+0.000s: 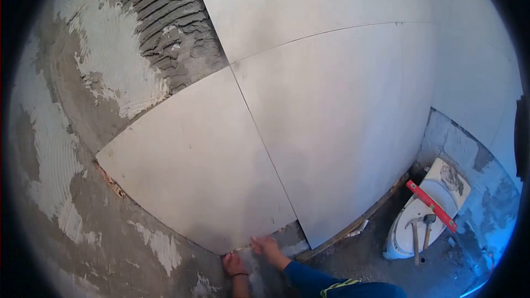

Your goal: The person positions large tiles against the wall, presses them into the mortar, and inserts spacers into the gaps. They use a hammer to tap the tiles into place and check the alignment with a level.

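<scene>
A large pale tile [190, 160] stands against the wall, its lower edge above a strip of bare grey wall [292, 238]. My left hand [234, 265] is at the tile's bottom left corner, fingers bent up against the edge. To its right, my right hand [267, 247] touches the same lower edge with its fingertips. Both hands are small in view, and whatever lies between their fingers cannot be made out. A thin dark joint separates this tile from a larger one [342, 121] on the right.
Ridged grey mortar [171, 22] covers the wall at upper left. At lower right is a white toilet [406, 232] with a red level [432, 206], a hammer [415, 240] and a mallet [428, 226] lying on it. A wooden strip [353, 221] runs under the right tile.
</scene>
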The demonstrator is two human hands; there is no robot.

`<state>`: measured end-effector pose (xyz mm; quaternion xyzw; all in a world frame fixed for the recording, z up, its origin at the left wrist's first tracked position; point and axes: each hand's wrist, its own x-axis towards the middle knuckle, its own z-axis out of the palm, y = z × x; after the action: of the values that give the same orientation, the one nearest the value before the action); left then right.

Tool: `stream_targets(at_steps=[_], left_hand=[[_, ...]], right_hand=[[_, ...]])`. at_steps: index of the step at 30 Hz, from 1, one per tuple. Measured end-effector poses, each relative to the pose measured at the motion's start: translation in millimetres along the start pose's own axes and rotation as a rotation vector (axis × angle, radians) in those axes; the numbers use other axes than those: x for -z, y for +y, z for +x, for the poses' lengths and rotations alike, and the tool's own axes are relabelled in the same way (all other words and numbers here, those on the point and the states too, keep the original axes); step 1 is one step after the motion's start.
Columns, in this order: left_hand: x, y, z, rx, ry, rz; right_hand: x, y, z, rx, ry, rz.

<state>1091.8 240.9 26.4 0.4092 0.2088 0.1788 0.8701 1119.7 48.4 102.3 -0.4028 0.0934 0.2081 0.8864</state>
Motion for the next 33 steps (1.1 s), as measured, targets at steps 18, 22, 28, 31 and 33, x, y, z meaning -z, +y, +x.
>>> stream_targets(at_steps=[18, 22, 28, 31, 33], left_hand=[[-50, 4, -51, -0.223, 0.322, 0.135], [-44, -3, -49, -0.243, 0.267, 0.111], [-21, -19, -39, -0.322, 0.253, 0.186], [-12, -24, -29, -0.328, 0.281, 0.242], [-17, -22, -35, -0.311, 0.172, 0.113]], right_hand=[[2, -5, 6, -0.009, 0.008, 0.069], [2, -6, 5, -0.013, 0.037, 0.061], [-2, -8, 4, -0.003, 0.012, 0.081], [19, 3, 12, 0.047, -0.044, -0.124], [28, 19, 24, 0.053, -0.070, -0.039]])
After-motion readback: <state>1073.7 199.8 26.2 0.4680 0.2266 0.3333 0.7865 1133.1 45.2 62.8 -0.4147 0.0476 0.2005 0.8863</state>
